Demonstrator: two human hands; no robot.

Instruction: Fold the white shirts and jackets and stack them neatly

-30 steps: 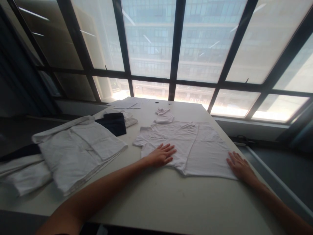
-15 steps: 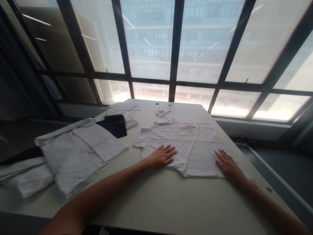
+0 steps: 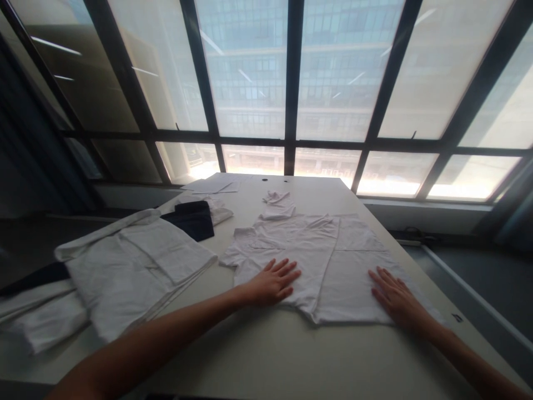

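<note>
A white T-shirt [image 3: 353, 278] lies spread on the white table [image 3: 266, 355], with a sleeve and small wrinkles showing at its left end. My left hand [image 3: 272, 283] rests palm down on the shirt's left half, fingers spread. Flat on the right end, near that edge of the shirt, is my right hand [image 3: 395, 294], its fingers stretched out. Neither hand grasps any cloth. Just beyond the shirt sits a small crumpled piece of white cloth [image 3: 280, 206].
On the left, white folded garments [image 3: 137, 266] are piled beside dark navy cloth [image 3: 191, 219]. Sheets of paper [image 3: 212, 184] lie at the far left corner. Large framed windows [image 3: 250, 72] stand behind the table. A dark curtain [image 3: 33, 122] hangs at left.
The shirt has slid slightly nearer to me on the table, with both hands flat on it. The view has shifted a little. The piled garments stay in place.
</note>
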